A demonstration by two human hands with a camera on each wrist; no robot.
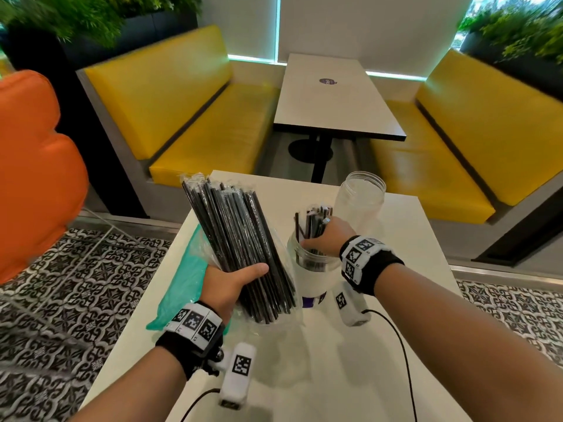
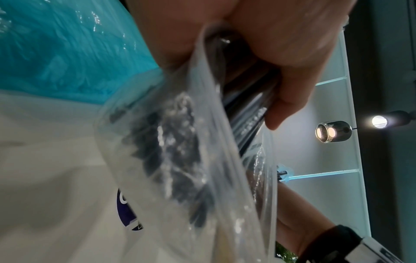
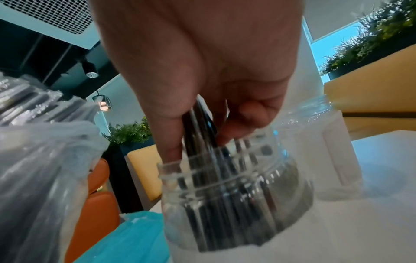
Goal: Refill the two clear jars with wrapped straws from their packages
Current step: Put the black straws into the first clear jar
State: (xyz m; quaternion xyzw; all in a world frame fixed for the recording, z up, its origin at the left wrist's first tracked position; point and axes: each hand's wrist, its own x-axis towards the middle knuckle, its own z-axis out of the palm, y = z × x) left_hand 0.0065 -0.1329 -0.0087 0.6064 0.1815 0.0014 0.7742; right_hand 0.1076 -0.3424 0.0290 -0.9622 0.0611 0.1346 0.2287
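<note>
Left hand (image 1: 227,286) gripping the package of black wrapped straws (image 1: 243,248) near its lower end, thumb across the top, fingers (image 2: 290,99) curled round the bundle. Package held above the desk (image 1: 304,376), near its left edge, tilted: long axis running from the near end by the palm up and away toward the far left corner, open clear wrap loose at both ends.

Right hand (image 1: 327,236) over the near jar (image 1: 313,269), fingers (image 3: 171,138) pinching a small bunch of black straws (image 1: 313,223) at the mouth. Bunch standing roughly upright, long axis vertical, lower ends inside the jar, upper ends poking above the hand. Near jar upright around mid-desk, just right of the package, partly filled.

Second jar (image 1: 359,199) upright behind the first, toward the far right corner, close to it; contact not discernible. No straws seen in it.

Teal package (image 1: 179,281) lying flat along the left edge of the desk, under the held package.
</note>
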